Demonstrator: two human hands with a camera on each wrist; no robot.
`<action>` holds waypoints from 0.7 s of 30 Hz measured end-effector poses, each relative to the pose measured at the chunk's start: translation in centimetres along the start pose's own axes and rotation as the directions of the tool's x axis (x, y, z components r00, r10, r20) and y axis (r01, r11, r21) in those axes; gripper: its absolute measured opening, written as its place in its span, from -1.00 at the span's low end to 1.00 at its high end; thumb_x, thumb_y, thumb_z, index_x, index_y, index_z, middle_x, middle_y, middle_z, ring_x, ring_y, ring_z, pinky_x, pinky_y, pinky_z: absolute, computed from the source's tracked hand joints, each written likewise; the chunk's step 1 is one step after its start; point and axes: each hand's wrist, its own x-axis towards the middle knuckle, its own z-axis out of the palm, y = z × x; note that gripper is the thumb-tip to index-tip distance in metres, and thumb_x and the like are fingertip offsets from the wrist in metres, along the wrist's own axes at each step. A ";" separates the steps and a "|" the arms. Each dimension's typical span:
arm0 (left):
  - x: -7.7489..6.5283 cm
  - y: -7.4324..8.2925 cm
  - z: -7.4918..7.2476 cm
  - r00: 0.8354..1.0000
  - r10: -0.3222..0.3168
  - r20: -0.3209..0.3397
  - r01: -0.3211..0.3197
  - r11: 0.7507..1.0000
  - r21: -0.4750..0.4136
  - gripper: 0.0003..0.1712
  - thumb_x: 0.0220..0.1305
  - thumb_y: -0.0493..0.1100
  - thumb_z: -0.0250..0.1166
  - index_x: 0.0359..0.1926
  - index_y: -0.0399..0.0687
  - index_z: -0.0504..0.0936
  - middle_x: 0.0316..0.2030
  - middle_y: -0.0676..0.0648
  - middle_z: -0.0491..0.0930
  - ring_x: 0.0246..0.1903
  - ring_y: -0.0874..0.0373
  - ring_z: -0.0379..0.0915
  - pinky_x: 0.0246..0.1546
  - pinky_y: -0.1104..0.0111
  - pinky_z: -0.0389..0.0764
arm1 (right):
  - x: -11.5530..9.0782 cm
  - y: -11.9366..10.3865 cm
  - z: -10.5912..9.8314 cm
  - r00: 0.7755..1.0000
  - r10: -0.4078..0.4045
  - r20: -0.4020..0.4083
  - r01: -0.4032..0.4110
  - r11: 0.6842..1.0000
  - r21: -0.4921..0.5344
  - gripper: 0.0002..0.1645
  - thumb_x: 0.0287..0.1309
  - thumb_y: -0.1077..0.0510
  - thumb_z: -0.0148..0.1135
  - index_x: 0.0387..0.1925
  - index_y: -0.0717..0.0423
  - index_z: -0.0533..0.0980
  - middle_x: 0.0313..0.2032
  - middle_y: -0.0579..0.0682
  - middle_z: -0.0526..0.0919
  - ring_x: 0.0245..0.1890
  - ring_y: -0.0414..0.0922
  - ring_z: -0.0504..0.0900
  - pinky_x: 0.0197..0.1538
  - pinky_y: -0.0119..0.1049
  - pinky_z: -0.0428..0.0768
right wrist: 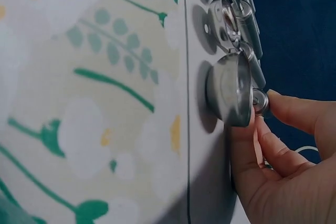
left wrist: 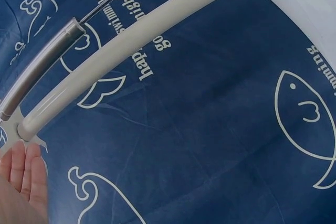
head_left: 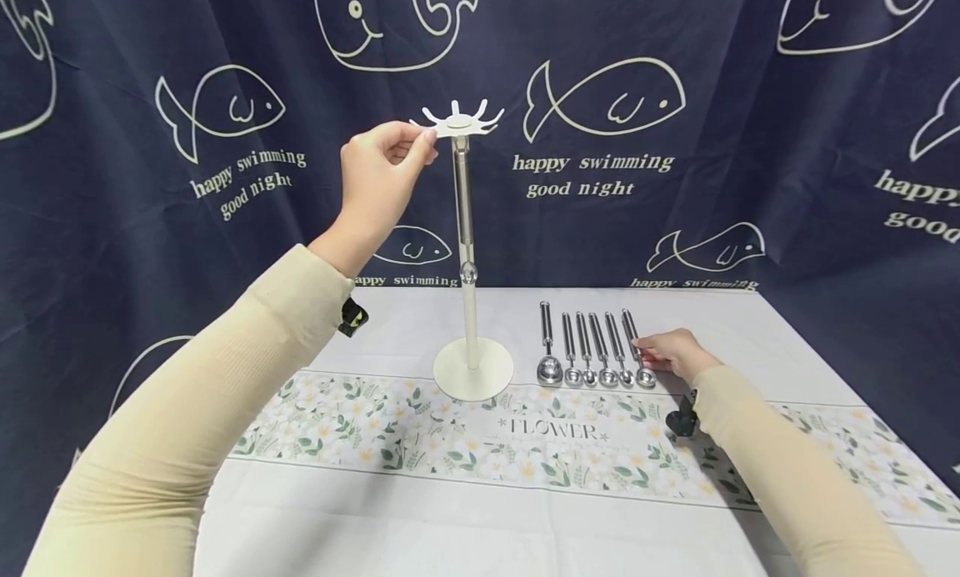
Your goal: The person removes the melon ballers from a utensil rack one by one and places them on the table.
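Note:
My left hand [head_left: 386,164] pinches a prong on the left side of the white hook rack [head_left: 459,125] that tops an upright stand [head_left: 472,327]. From this rack hangs a metal scoop [head_left: 464,198], bowl downward; the left wrist view also shows the hanging scoop [left wrist: 47,66] beside the pole. At the right, my right hand [head_left: 675,350] holds the handle of the rightmost metal scoop [head_left: 630,328] in a row on the table. In the right wrist view, thumb and fingers pinch that handle behind its round bowl [right wrist: 231,90]. Whether this scoop touches the table is hard to tell.
Several more metal scoops [head_left: 592,335] lie side by side left of the right hand, the largest scoop [head_left: 549,368] at the row's left end. The stand's round base [head_left: 472,381] overlaps a floral runner [head_left: 360,427] on the white table. A dark blue curtain [head_left: 495,27] hangs behind.

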 end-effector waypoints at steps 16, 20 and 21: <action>0.2 -0.1 0.1 1.000 0.000 0.015 0.000 1.000 -0.003 -0.74 0.31 -0.09 0.28 -0.25 -0.21 0.74 -0.37 -0.14 0.74 -0.45 0.40 0.60 -0.30 0.61 0.54 | 0.8 0.1 0.1 1.000 0.011 -0.017 -0.012 0.997 -0.079 -0.68 0.18 0.28 0.24 -0.11 0.45 0.44 -0.61 -0.14 0.55 -0.60 -0.31 0.58 -0.34 -0.42 0.70; 0.1 -0.1 0.1 1.000 0.008 0.010 -0.008 1.000 0.005 -0.74 0.31 -0.09 0.28 -0.24 -0.21 0.73 -0.37 -0.15 0.74 -0.45 0.39 0.58 -0.30 0.59 0.53 | 0.9 0.1 0.1 0.999 0.017 -0.031 -0.021 0.994 -0.106 -0.44 0.18 0.27 0.24 0.11 0.56 0.33 -0.58 -0.12 0.53 -0.58 -0.30 0.57 -0.31 -0.43 0.70; 0.1 -0.1 0.1 1.000 0.006 0.008 -0.006 1.000 0.005 -0.74 0.31 -0.09 0.28 -0.24 -0.20 0.73 -0.37 -0.14 0.74 -0.45 0.38 0.59 -0.30 0.59 0.53 | 0.9 0.1 0.1 0.999 0.015 -0.032 -0.019 0.994 -0.108 -0.40 0.18 0.26 0.25 0.14 0.57 0.30 -0.57 -0.12 0.53 -0.57 -0.30 0.57 -0.31 -0.42 0.70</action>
